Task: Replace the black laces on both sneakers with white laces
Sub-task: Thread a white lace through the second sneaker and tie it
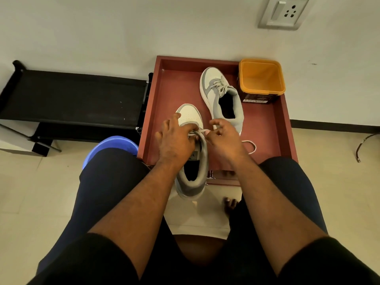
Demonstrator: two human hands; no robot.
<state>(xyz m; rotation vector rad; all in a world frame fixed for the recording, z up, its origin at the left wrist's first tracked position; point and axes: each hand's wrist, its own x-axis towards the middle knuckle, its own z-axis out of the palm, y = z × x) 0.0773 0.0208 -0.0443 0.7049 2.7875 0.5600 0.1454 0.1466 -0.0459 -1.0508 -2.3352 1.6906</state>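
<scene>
Two hands work at the near sneaker [192, 161], which sits on the front edge of a red-brown tray [267, 128]. The left hand [175, 138] and the right hand [224, 138] each pinch the white lace [202, 132]. The far sneaker [221, 95] lies flat in the tray, laced in white, beside an orange tub [262, 79].

Both forearms reach forward; the left hand [176, 138] and right hand [223, 136] meet, fingers curled, each pinching something thin.
</scene>
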